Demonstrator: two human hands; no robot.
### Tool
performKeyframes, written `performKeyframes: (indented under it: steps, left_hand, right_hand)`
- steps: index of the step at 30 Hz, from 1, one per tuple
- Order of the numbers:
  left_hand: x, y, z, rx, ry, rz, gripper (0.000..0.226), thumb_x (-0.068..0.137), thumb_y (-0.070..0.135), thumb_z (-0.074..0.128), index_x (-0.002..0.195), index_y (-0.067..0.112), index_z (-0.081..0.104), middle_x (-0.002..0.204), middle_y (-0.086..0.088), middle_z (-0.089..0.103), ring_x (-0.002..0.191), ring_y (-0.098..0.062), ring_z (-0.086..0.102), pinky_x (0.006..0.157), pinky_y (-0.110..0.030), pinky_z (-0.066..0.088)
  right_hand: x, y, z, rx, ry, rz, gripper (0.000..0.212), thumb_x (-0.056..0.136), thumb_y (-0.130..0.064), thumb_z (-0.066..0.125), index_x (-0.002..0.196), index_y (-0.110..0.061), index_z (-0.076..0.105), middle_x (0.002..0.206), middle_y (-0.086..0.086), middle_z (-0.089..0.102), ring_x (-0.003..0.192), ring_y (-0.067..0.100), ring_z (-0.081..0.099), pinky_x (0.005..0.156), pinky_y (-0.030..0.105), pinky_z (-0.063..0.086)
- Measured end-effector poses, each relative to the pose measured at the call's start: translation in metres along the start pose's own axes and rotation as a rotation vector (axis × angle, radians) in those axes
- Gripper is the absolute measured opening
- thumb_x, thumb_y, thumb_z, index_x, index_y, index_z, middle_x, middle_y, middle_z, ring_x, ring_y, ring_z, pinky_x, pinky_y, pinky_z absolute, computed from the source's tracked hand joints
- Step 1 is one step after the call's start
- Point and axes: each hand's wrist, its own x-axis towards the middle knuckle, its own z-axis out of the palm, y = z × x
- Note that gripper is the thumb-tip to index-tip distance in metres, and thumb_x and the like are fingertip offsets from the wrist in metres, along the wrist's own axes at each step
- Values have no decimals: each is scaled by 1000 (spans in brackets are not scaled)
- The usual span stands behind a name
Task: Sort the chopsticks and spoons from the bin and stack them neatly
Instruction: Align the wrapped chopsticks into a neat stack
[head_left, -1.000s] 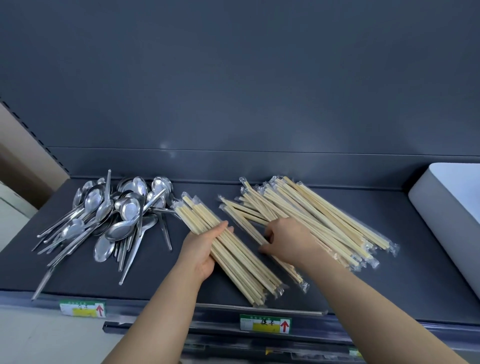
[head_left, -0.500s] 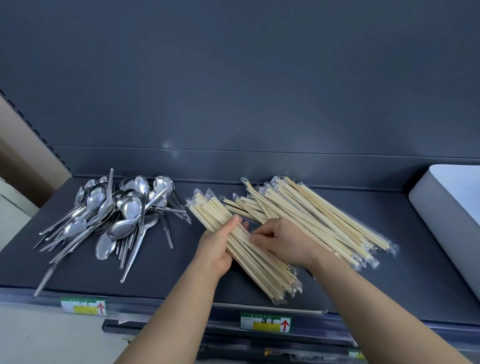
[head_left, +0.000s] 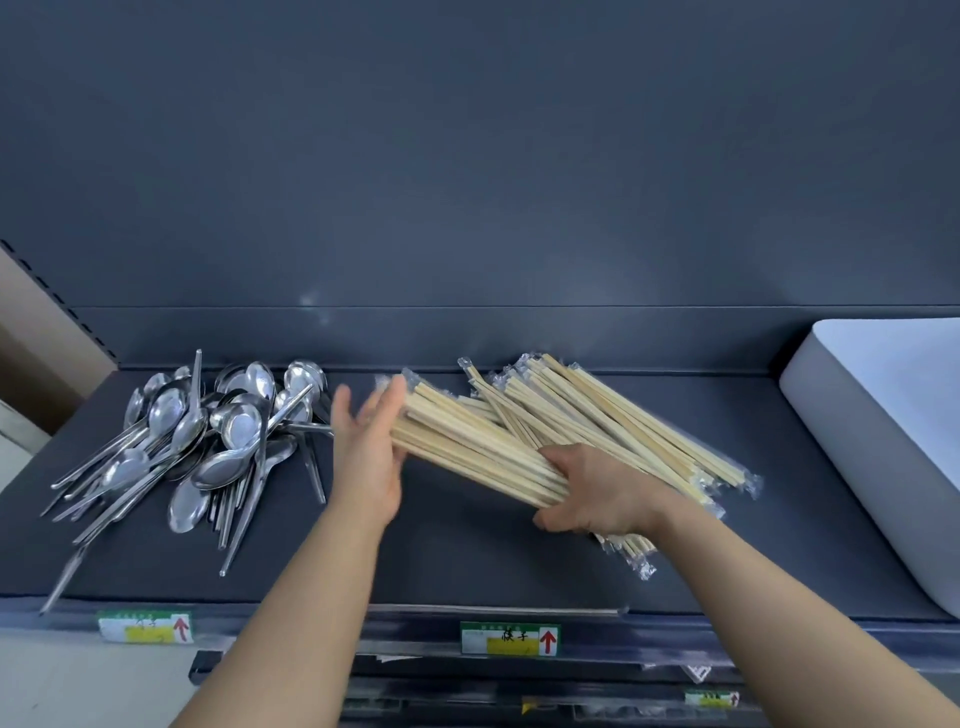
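One bundle of chopsticks (head_left: 467, 447) gripped in the right hand (head_left: 597, 493), left hand (head_left: 366, 457) flat, straight-fingered, against its end, spoons (head_left: 208, 441) heaped nearby

I see my right hand (head_left: 597, 493) gripping a bundle (head_left: 467, 447) of wrapped chopsticks over the middle of the shelf (head_left: 467, 561). My left hand (head_left: 366, 457) is flat, fingers straight, palm against the bundle's left end. A loose pile (head_left: 639, 421) of chopsticks lies behind, toward the shelf's back. The spoons (head_left: 208, 436) are heaped at the shelf's left end; a white bin (head_left: 857, 441) sits at its right.
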Motion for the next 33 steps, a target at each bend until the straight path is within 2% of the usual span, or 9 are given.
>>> performKeyframes:
  steps: [3, 6, 8, 10, 14, 17, 20, 25, 33]
  left_hand:
    - [3, 0, -4, 370, -1, 167, 39, 91, 24, 64, 129, 21, 56, 124, 2, 64, 117, -10, 57, 102, -24, 38]
    - [-1, -5, -5, 450, -73, 206, 12, 95, 25, 57, 98, 26, 69, 106, 4, 73, 109, -16, 63, 102, -34, 45]
    - [-1, -5, -7, 499, -104, 190, 19, 94, 26, 55, 86, 29, 72, 103, 3, 73, 107, -21, 63, 103, -43, 44]
    - [1, -4, -12, 595, -117, 137, 27, 94, 32, 50, 84, 29, 75, 102, 4, 73, 106, -19, 63, 100, -36, 45]
    - [0, 5, -26, 706, -236, -30, 52, 73, 76, 54, 90, 32, 76, 99, 7, 74, 104, -15, 65, 97, -38, 46]
    - [2, 11, -31, 684, -271, -57, 53, 52, 62, 80, 88, 24, 75, 93, 3, 75, 98, -21, 68, 94, -45, 52]
    - [2, 11, -39, 689, -267, -66, 46, 53, 53, 86, 84, 21, 73, 89, -4, 74, 94, -28, 68, 92, -50, 52]
    - [-17, -12, -51, 755, -186, 32, 16, 83, 36, 72, 86, 21, 68, 92, 4, 69, 86, -6, 60, 75, -19, 44]
    - [-32, -44, -51, 894, -279, 348, 7, 86, 25, 71, 86, 20, 67, 92, 6, 65, 87, -3, 61, 74, -7, 43]
  right_hand:
    - [0, 2, -3, -122, -41, 0, 23, 69, -19, 75, 85, -17, 58, 74, 1, 62, 58, 8, 53, 51, 23, 44]
    - [1, 5, -1, -167, -63, 37, 28, 69, -20, 73, 92, -15, 58, 85, 7, 67, 65, 12, 57, 58, 29, 49]
    - [0, 5, 1, -177, -68, 52, 27, 71, -20, 72, 94, -14, 58, 88, 7, 66, 68, 14, 58, 62, 33, 50]
    - [0, 4, 6, -204, -69, 52, 26, 72, -21, 71, 93, -14, 57, 88, 6, 63, 71, 16, 55, 65, 35, 49]
    - [-3, -5, 11, -235, -70, 66, 19, 75, -19, 67, 89, -17, 56, 80, -1, 58, 69, 15, 54, 61, 29, 45]
    - [-3, -17, 17, -288, -57, 72, 23, 74, -20, 68, 94, -16, 57, 89, 0, 61, 79, 18, 58, 67, 31, 47]
    - [-2, -20, 30, -355, -78, 100, 25, 74, -23, 71, 91, -19, 54, 92, -3, 56, 83, 17, 55, 69, 28, 41]
    - [-9, -3, 48, -370, 64, 145, 43, 72, -31, 75, 110, -19, 59, 108, -1, 59, 95, 18, 55, 75, 25, 39]
    - [-20, 22, 34, -433, 183, 171, 65, 69, -51, 76, 128, -35, 54, 128, -3, 48, 120, 20, 43, 101, 34, 39]
